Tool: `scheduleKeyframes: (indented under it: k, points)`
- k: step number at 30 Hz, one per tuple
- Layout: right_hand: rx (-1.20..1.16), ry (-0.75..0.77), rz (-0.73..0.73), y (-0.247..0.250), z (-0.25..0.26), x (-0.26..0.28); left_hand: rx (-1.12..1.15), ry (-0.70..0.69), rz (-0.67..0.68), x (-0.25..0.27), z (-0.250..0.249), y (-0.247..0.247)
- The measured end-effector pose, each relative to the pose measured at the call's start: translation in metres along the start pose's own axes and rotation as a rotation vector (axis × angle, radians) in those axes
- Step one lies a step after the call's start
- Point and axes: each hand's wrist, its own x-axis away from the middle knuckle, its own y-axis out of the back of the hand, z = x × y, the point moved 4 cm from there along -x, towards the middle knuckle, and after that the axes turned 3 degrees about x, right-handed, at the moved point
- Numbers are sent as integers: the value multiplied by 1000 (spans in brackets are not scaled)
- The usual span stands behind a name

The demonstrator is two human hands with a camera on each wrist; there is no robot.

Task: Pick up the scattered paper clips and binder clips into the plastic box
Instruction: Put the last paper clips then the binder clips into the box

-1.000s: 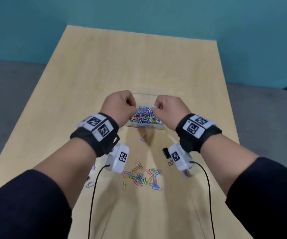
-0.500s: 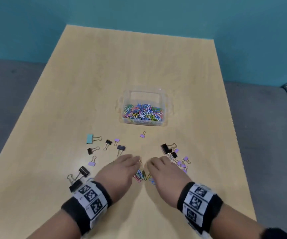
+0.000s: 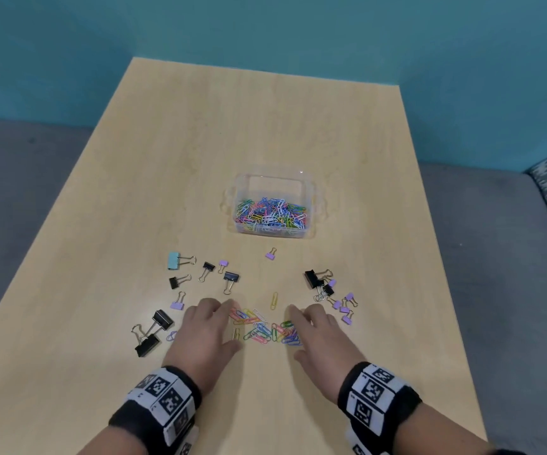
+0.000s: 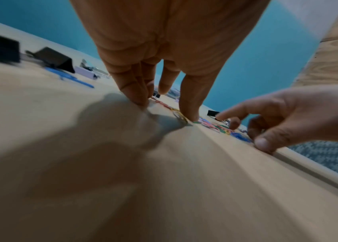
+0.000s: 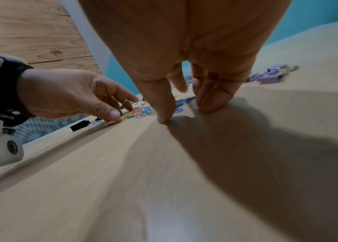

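The clear plastic box [image 3: 309, 192] stands mid-table, its floor covered with coloured paper clips. Nearer me lies a loose pile of paper clips [image 3: 265, 328], and one yellow clip [image 3: 274, 300] lies just beyond it. My left hand [image 3: 216, 326] rests its fingertips on the table at the pile's left edge, fingers spread and holding nothing. At the pile's right edge my right hand [image 3: 314, 333] rests the same way. The left wrist view shows the left fingers [image 4: 190, 104] touching clips [image 4: 215, 126]. In the right wrist view the right fingertips [image 5: 163, 113] touch the table beside the clips [image 5: 141, 113].
Black, purple and one teal binder clip [image 3: 173, 260] lie scattered left of the hands. A cluster of black and purple binder clips [image 3: 328, 290] lies on the right. A single purple binder clip [image 3: 271, 254] sits before the box. A table edge runs close on each side.
A second ago both hands were fists over the box. They came back to the pile, and now they have spread apart to either side, uncovering the clips.
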Motion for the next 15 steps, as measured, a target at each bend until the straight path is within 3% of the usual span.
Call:
scheduleKeyframes:
  k: [7, 15]
  points:
    - [22, 33, -60, -6, 27, -40, 8, -22, -11, -15, -21, -18]
    - [75, 86, -57, -2, 32, -38, -51, -73, -26, -24, -19, -23]
